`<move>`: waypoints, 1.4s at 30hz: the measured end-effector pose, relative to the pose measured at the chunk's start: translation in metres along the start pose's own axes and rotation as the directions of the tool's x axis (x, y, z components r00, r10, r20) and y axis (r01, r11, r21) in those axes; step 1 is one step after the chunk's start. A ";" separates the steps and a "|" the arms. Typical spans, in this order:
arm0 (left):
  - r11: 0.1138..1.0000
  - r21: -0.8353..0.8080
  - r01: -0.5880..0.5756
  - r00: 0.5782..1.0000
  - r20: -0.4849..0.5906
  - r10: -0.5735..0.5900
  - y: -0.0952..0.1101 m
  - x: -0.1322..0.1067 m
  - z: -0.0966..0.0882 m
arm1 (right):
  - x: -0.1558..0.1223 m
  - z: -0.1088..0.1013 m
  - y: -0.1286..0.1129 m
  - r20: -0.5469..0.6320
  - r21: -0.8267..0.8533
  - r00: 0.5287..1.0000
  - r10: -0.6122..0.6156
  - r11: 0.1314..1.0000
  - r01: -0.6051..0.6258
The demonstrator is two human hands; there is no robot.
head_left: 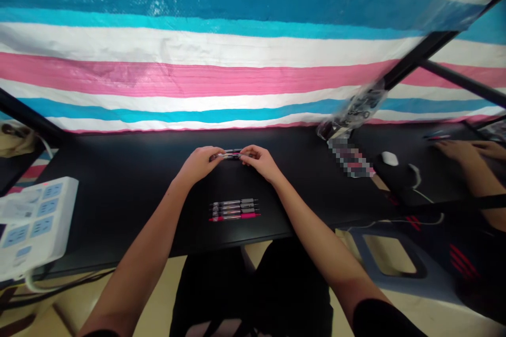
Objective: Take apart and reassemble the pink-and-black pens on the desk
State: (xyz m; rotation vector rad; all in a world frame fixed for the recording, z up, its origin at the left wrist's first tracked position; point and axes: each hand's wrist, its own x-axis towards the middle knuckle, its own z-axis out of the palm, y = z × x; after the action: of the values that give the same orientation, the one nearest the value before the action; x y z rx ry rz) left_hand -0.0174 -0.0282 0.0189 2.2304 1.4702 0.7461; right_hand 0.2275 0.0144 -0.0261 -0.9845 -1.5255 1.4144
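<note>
Both my hands hold one pen (232, 155) level above the black table (118, 189). My left hand (200, 163) pinches its left end and my right hand (259, 160) pinches its right end. Nearer to me, three pens (234, 209) lie side by side on the table; the nearest has a pink barrel, the others are clear with dark grips.
A white power strip (33, 224) sits at the table's left edge. A clear plastic bag (353, 110), a white object (389, 158) and a white cable (419, 184) lie at right. Another person's hands (470, 150) rest at far right. A striped tarp (221, 52) hangs behind.
</note>
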 end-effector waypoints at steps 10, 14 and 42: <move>0.999 -0.050 -0.005 0.996 0.086 0.010 0.006 0.001 0.014 | -0.004 0.005 0.002 0.049 -0.097 0.999 -0.024 0.995 0.028; 0.998 -0.058 -0.023 0.996 0.087 0.028 0.006 0.000 0.016 | -0.005 0.005 0.000 0.084 -0.146 0.996 0.003 0.989 0.009; 1.000 -0.008 -0.005 0.998 0.059 0.005 0.002 -0.001 0.006 | -0.007 -0.001 -0.007 0.037 -0.391 0.994 -0.107 0.913 0.113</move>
State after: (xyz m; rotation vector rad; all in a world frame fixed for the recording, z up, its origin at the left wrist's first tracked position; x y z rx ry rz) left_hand -0.0124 -0.0299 0.0151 2.2321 1.4319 0.6801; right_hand 0.2307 0.0075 -0.0191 -1.1036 -1.8911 1.0567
